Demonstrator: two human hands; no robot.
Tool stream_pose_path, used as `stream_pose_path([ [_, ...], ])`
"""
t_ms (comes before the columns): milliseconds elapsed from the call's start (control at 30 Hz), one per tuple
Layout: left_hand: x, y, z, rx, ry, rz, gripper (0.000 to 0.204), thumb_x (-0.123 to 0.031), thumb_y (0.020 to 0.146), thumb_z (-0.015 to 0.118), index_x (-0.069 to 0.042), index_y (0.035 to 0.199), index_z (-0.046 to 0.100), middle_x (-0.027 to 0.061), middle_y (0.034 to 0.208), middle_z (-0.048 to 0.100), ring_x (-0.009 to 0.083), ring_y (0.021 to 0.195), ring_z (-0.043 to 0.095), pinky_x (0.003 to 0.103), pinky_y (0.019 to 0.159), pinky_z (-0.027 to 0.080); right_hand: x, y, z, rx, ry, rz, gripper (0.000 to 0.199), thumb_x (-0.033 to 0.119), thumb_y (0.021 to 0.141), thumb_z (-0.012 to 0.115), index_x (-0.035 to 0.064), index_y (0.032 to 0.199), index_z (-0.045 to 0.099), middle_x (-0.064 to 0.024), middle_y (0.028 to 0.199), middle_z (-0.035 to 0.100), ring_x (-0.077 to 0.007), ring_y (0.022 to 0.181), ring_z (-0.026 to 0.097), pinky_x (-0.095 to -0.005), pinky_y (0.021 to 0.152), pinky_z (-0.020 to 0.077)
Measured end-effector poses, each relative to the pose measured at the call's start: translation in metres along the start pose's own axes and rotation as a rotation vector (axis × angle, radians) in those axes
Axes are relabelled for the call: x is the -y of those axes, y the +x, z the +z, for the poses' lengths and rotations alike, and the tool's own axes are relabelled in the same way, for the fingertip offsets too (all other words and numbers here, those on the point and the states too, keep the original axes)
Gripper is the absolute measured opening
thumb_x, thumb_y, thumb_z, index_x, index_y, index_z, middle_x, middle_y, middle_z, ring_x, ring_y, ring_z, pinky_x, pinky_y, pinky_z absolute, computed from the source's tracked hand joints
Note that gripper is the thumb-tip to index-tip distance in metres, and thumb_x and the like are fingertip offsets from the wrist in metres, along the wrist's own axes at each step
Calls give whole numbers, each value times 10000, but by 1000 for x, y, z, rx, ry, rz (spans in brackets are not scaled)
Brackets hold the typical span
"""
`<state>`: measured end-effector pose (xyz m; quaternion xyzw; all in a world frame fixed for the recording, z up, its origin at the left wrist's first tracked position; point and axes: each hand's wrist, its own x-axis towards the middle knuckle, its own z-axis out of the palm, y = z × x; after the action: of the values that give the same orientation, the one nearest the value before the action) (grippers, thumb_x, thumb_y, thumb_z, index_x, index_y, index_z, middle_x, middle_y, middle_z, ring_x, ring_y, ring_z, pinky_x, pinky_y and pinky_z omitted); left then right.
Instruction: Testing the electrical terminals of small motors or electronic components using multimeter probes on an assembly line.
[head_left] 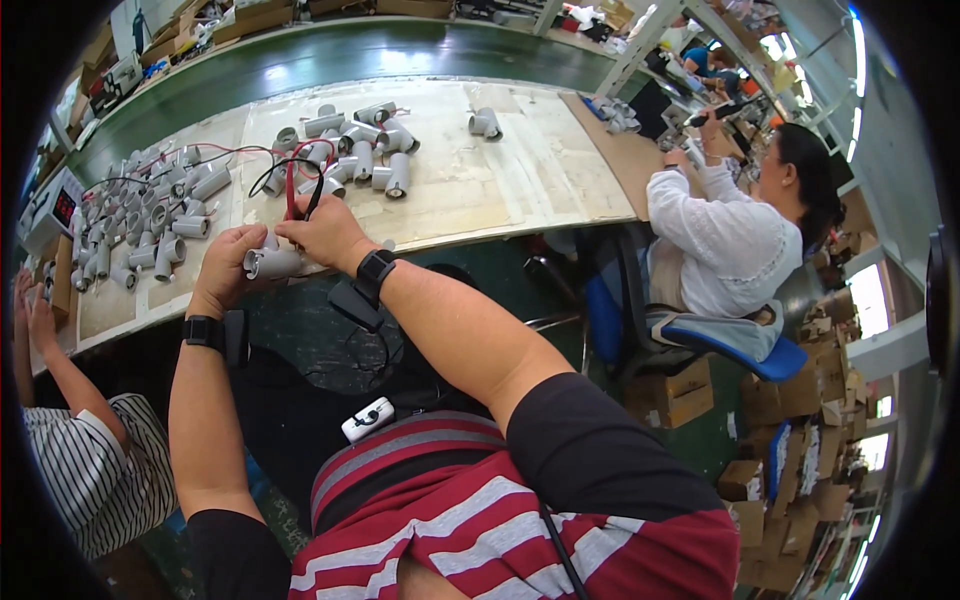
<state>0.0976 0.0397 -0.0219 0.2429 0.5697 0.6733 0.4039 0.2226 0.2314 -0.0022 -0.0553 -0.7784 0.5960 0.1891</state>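
Head view, looking down over the near edge of the counter (520, 170), a long bench covered with pale, worn board. The left hand (225, 262) was clenched around a short grey plastic tube fitting (272, 263), held on its side just off the counter's near edge, its open mouth turned toward seven o'clock. The right hand (325, 232) lay touching the fitting at its two o'clock side, its fingers pinched on the red and black wire leads (300, 190) that rose from the fitting toward twelve o'clock and looped back over the counter. Whether the lead ends already sat inside the fitting could not be told, since the fingers covered the joint.

A black wristband (204, 331) sat on the left wrist and a black watch-like band (375, 268) on the right. At twelve to one o'clock of the hands lay a loose cluster of grey fittings (355, 150), some wired; at ten o'clock a denser row of grey fittings (140, 215) ran toward a small box with a red display (62, 208).

Judged from this grip, the step would go best with the left hand keeping the fitting steady and level, while the right hand gripped the leads close to the fitting, kept red and black untangled, and drew the slack clear of the neighbouring cluster.

A seated person in a white top (725, 240) worked at three o'clock; a striped sleeve (100, 470) showed at eight o'clock.
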Motion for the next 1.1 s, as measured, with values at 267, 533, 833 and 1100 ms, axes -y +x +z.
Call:
stream_pose_path([
  [267, 1, 0, 7, -135, 117, 37, 316, -355, 1016, 638, -50, 1062, 709, 37, 919, 705, 146, 770, 677, 336, 650, 567, -23, 3, 5, -35, -39, -97, 204, 235, 845, 770, 37, 886, 737, -114, 797, 723, -264, 746, 679, -384, 725, 533],
  [533, -13, -17, 25, -221, 400, 153, 382, -336, 926, 758, 14, 1079, 748, 71, 855, 730, 149, 790, 690, 324, 740, 575, -20, 3, 5, 29, -198, -276, 201, 218, 904, 770, 30, 852, 721, -43, 753, 716, -133, 622, 646, -303, 577, 505],
  [833, -36, -71, -10, -554, 424, 508, 271, -257, 965, 744, -17, 1091, 729, 46, 910, 723, 114, 774, 650, 259, 699, 530, -23, 8, -23, 15, 551, 199, 122, 169, 1008, 687, 48, 1030, 678, -89, 884, 738, -174, 736, 678, -293, 613, 527],
  [1100, -81, -66, -195, -1530, 761, 324, 635, -501, 778, 853, 74, 1017, 727, 185, 960, 753, 294, 823, 711, 414, 771, 549, -21, -7, -26, -8, 594, 151, 117, 148, 999, 699, 40, 1030, 667, -97, 878, 732, -176, 725, 674, -295, 604, 525],
])
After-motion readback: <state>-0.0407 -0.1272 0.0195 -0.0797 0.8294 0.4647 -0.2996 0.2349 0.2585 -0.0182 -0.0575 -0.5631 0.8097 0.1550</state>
